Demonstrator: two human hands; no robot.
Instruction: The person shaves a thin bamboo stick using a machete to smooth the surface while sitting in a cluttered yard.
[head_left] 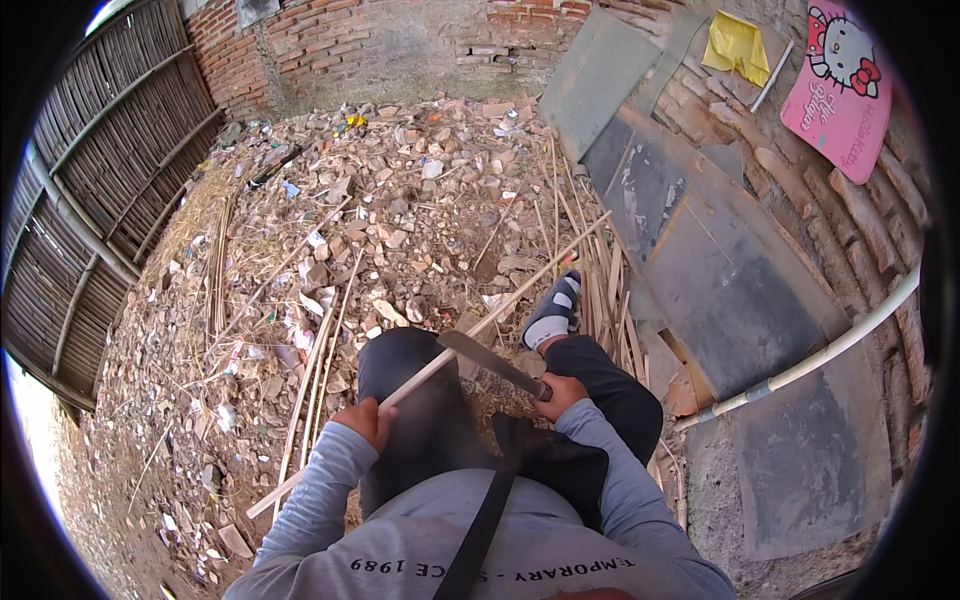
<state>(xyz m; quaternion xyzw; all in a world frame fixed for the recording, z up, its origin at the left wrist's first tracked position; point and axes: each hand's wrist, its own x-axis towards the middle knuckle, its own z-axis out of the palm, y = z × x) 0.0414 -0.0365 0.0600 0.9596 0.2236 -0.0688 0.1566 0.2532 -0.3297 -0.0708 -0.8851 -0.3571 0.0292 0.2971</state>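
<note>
My left hand (367,423) is closed round a long pale bamboo strip (530,284), which slants across my lap from lower left to upper right. In my right hand (562,397) is a machete (492,364), its handle wrapped by my fingers. The broad, dull blade points up and left, and its tip end lies at the strip, above my left knee. Whether the edge bites into the strip I cannot tell. A black strap (478,535) runs down my grey shirt to a black bag (550,460) by my right thigh.
Loose bamboo strips (608,290) lie beside my right foot (553,315), with others (318,375) on the left. Broken brick and stone rubble (400,235) covers the ground. Dark boards (735,290) and a pale pipe (830,352) stand at right; a woven bamboo fence (90,190) stands at left.
</note>
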